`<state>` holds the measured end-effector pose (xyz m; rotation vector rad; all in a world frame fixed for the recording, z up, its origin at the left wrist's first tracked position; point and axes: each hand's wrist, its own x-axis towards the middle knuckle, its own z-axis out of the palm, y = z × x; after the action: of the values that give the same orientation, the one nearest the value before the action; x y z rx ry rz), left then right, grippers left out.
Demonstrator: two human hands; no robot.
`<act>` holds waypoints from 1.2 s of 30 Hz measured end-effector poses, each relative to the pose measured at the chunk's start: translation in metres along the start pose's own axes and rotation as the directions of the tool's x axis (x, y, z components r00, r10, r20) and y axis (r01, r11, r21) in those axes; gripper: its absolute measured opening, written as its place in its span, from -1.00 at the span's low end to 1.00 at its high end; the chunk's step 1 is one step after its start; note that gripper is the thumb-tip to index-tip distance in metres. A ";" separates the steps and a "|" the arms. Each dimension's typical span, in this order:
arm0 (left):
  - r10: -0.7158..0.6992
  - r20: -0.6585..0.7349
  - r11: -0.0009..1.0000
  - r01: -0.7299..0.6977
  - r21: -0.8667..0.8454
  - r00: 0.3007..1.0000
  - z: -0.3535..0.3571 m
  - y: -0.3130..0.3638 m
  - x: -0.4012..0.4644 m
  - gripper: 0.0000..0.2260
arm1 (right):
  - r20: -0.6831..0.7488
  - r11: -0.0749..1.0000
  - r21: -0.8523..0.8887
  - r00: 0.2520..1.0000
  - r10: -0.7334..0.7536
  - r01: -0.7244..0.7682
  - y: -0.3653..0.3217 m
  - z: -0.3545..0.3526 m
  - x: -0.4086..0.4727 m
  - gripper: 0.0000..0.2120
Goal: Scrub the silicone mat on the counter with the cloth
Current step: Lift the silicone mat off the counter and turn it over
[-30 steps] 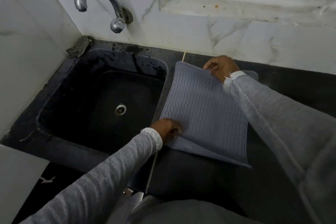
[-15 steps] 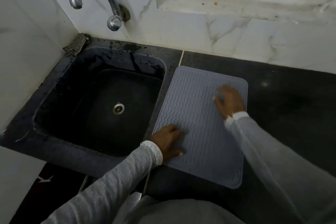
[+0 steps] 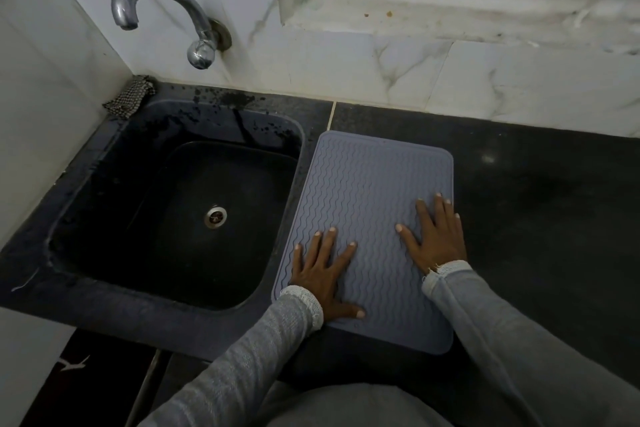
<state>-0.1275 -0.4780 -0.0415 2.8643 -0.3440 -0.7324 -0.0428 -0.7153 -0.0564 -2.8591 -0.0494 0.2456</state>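
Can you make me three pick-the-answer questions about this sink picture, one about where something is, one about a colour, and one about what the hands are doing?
1. Where is the cloth?
A. Under the left hand
B. At the sink's far left corner
C. On the mat

2. What colour is the mat?
A. Grey-blue
B. Red
C. Yellow

3. What are the hands doing?
A. Holding the cloth
B. Turning the tap
C. Lying flat and open on the mat

Answers:
1. B, the checked cloth sits bunched by the wall at the corner of the sink.
2. A, the wavy mat is grey-blue against the dark counter.
3. C, the left hand and right hand are spread on the mat with nothing in them.
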 end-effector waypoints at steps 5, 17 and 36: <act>0.001 -0.002 1.000 -0.001 0.005 1.000 0.000 0.000 0.002 0.07 | -0.007 1.000 -0.023 1.000 0.002 -0.002 -0.001 0.001 0.000 -0.28; 0.032 -0.110 0.999 -0.036 -0.026 0.993 -0.003 -0.007 0.002 -0.01 | -0.057 0.999 -0.038 0.998 -0.036 0.034 -0.007 -0.002 -0.006 -0.21; -0.007 -0.160 0.999 0.013 0.033 0.987 0.001 -0.024 0.014 -0.05 | 0.031 0.996 -0.082 0.999 -0.042 0.044 -0.013 0.012 -0.020 -0.21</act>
<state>-0.1118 -0.4586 -0.0539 2.9339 -0.3227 -0.4977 -0.0647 -0.7005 -0.0609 -2.9328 -0.1294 0.2826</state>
